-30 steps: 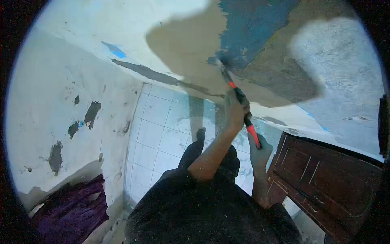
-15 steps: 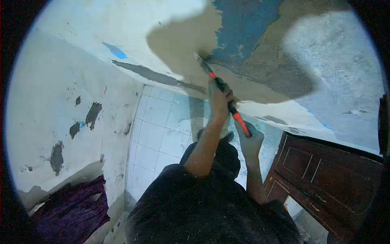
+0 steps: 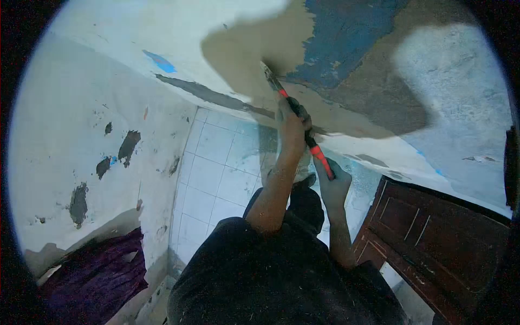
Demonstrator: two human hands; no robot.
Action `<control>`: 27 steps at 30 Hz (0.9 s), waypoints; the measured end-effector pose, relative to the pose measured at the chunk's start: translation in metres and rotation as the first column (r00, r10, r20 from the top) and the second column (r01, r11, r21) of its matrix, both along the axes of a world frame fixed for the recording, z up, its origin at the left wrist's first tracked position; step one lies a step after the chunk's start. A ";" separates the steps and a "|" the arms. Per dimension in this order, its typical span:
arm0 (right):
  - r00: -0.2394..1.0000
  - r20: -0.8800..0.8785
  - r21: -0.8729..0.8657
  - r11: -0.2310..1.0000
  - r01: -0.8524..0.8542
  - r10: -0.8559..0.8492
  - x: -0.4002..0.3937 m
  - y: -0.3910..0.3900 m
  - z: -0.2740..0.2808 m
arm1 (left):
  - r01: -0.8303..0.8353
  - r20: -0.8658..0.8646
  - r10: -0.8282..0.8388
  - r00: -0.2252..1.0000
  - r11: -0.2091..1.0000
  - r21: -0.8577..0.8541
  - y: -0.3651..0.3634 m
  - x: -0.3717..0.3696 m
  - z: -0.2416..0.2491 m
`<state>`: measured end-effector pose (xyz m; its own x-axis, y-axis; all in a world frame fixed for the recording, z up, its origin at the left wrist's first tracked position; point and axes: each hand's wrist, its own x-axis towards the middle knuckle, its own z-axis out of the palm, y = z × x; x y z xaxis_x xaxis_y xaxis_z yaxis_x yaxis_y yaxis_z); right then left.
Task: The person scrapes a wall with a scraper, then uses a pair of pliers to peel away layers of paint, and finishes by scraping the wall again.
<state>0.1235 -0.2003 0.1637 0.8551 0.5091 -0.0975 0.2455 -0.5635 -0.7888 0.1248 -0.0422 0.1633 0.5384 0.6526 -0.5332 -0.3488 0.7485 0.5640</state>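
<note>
A long scraper [image 3: 317, 151] with a red and black handle slants up against the wall [image 3: 233, 54]. Its metal blade [image 3: 266, 69] is at the pale wall surface, just left of a bare blue patch [image 3: 338, 43] with ragged edges. Wrapped round the upper part of the handle is my left hand [image 3: 292, 127], closed. Lower down, my right hand [image 3: 334, 184] grips the red and black butt end. Shadow from my body and arms falls over the wall around the blade.
To the left, a side wall [image 3: 97, 124] has several grey chipped spots. A dark purple cloth [image 3: 100, 276] lies at lower left. White floor tiles [image 3: 216, 162] show below. At right stands a brown panelled wooden piece [image 3: 433, 233], close to the wall.
The view has shifted slightly. Against the wall, the scraper blade has moved a little left, away from the blue patch. Both hands keep their grip on the handle.
</note>
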 end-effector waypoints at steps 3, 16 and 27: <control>0.998 0.051 0.065 0.997 0.044 -0.047 -0.002 -0.024 -0.014 | 0.068 -0.010 -0.068 0.998 0.992 0.102 -0.029 0.009 -0.020; 0.938 -0.258 0.126 0.971 -0.203 0.230 -0.014 0.010 -0.087 | 0.149 -0.165 -0.095 0.982 0.924 0.353 -0.005 -0.008 -0.009; 0.624 -0.774 0.315 0.919 0.239 0.103 -0.034 -0.014 -0.202 | 0.421 -0.273 -0.336 0.902 0.828 0.371 -0.047 0.009 -0.041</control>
